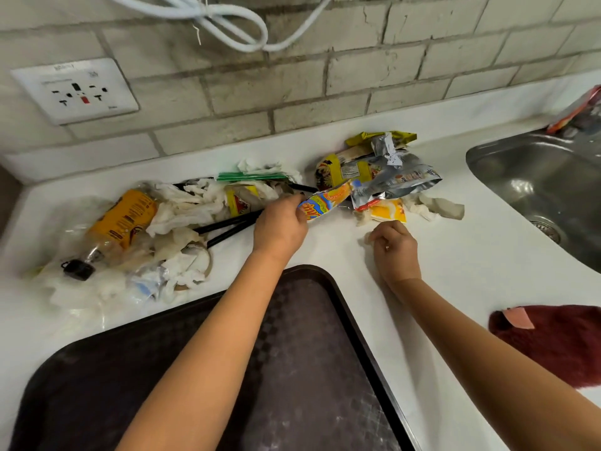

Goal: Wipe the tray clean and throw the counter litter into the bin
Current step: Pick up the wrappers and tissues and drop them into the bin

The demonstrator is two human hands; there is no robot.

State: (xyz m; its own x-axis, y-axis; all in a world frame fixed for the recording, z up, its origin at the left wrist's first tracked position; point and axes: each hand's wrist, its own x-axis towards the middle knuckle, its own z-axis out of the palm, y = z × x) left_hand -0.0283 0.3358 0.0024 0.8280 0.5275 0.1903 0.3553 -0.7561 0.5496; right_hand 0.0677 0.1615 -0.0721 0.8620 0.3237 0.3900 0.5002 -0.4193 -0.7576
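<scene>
We see the dark tray [312, 369] lying flat at the near edge of the white tabletop [455, 265], its surface dull with faint pale smears, and the left forearm crossing above it. The left hand [281, 227] reaches past the tray's far corner and pinches one end of an orange and blue snack wrapper [325, 203] — the wrapper's other end lies against a heap of silver and yellow packets [380, 170] near the wall. The right hand [395, 247] rests on the tabletop just beside the tray's right rim, fingers curled around a small wad of white tissue [367, 237] that shows at its fingertips.

To the left of the hands, the litter spreads wide: a crushed bottle with a yellow label [120, 222], crumpled tissues [182, 209], black chopsticks [227, 226] and clear plastic film. More tissue and a yellow sachet [388, 214] lie just beyond the right hand. A steel sink [546, 183] sits at the right — a dark red cloth [556, 343] lies near it on the tabletop.
</scene>
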